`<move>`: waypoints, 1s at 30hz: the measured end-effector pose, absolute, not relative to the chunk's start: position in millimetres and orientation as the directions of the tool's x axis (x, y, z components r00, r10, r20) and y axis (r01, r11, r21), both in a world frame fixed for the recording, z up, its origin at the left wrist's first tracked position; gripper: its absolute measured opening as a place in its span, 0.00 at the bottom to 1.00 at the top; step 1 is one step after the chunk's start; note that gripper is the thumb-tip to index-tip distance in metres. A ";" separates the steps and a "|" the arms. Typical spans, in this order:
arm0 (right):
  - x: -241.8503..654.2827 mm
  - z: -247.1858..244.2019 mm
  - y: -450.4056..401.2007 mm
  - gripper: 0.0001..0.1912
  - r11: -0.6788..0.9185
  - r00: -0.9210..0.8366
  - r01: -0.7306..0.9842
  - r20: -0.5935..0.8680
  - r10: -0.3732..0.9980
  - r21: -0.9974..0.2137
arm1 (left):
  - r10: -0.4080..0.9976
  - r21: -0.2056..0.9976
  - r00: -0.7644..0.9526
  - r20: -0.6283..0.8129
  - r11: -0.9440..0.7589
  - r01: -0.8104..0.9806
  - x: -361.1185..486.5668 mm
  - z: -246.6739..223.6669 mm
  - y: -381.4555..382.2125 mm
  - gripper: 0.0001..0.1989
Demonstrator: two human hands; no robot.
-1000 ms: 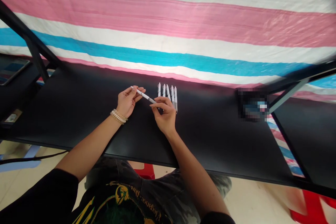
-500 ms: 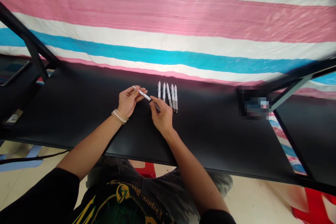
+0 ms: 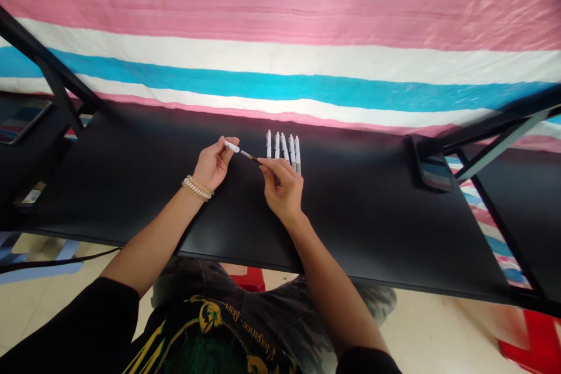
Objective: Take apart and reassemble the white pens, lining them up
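Observation:
My left hand, with beaded bracelets at the wrist, grips a white pen barrel between thumb and fingers. Its open end faces right. My right hand pinches the pen's front part, from which a thin refill sticks out to the left. The refill's tip is just apart from the barrel. Beyond and partly behind my right hand, several white and grey pens lie side by side on the black table, their lower ends partly hidden.
A phone-like dark device lies at the table's right, by a black metal frame. Another dark tablet-like object is at the far left. A striped sheet hangs behind the table.
The pen has come apart: my right hand has moved right with the front part and refill, while the barrel stays in my left hand. The view has shifted slightly.

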State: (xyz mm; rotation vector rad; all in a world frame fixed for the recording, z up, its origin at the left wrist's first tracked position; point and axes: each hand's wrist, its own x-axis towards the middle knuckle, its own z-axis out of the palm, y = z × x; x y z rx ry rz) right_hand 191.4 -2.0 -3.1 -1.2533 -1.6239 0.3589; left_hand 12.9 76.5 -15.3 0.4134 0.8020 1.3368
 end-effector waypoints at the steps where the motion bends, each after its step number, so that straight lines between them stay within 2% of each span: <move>1: 189.4 -4.7 -2.4 0.12 0.420 0.032 0.560 0.525 0.850 -0.714 | 0.964 0.700 0.034 -0.262 0.214 -0.682 14.8 -15.5 75.0 0.07; 8: 189.7 -10.3 -1.9 0.13 0.419 0.033 0.608 0.549 0.835 -0.674 | 0.987 0.773 0.003 -0.160 0.127 -0.622 18.1 -18.9 72.4 0.07; 13: 192.1 -9.0 -1.6 0.14 0.403 0.060 0.608 0.546 0.836 -0.684 | 0.987 0.791 -0.050 -0.151 0.091 -0.606 15.4 -19.3 74.1 0.08; 21: 185.6 -14.9 0.2 0.12 0.440 -0.014 0.621 0.552 0.834 -0.648 | 0.998 0.878 0.039 -0.051 0.064 -0.475 29.5 -18.0 60.9 0.15; 25: 182.8 -15.6 -0.4 0.19 0.429 -0.015 0.618 0.535 0.845 -0.659 | 0.995 0.875 0.070 -0.073 0.097 -0.474 32.4 -18.2 58.5 0.15; 30: 182.8 -19.1 -0.3 0.17 0.416 0.031 0.606 0.542 0.840 -0.678 | 0.992 0.864 0.097 -0.084 0.121 -0.489 31.9 -19.6 58.9 0.15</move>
